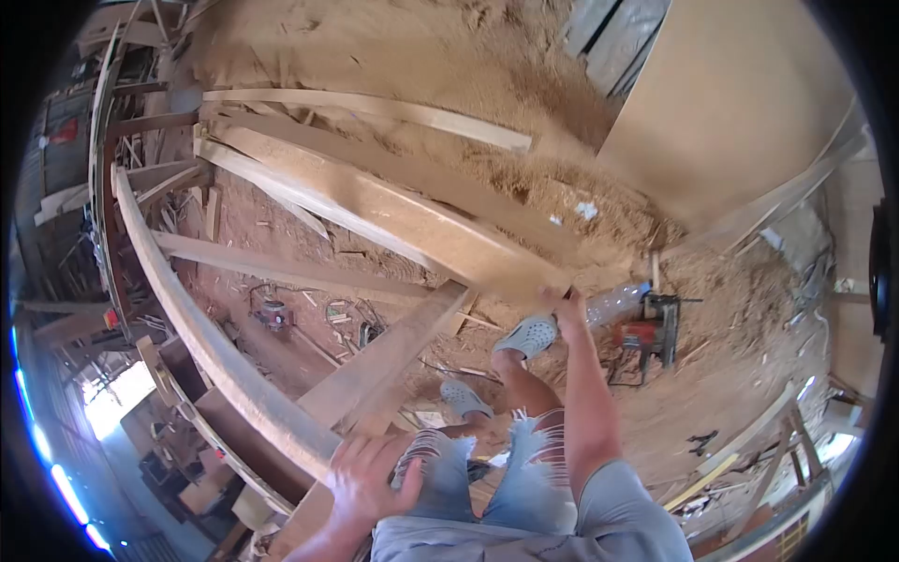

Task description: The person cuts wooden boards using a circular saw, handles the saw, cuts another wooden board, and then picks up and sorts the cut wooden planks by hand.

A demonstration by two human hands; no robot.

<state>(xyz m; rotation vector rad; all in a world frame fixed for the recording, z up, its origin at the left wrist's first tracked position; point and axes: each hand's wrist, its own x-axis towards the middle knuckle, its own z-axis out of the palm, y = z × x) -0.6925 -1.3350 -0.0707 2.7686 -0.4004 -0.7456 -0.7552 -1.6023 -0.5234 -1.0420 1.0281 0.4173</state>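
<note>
My right hand (567,311) is closed around the near end of a long, thick wooden plank (403,215). The plank slants away to the upper left, its far end among other timbers. My left hand (367,476) lies with fingers stretched and thumb apart by the near end of a curved wooden beam (220,351), beside my knee. Its fingertips seem to touch the beam, though the exact contact is hard to make out. A wide brace board (384,351) runs between the beam and the plank.
Sawdust and scraps cover the ground. A red and black power tool (646,335) and a clear plastic bottle (613,304) lie right of my foot. Another machine (273,315) sits between the timbers. A large panel (740,103) stands at upper right, and a thin strip (393,108) lies beyond the plank.
</note>
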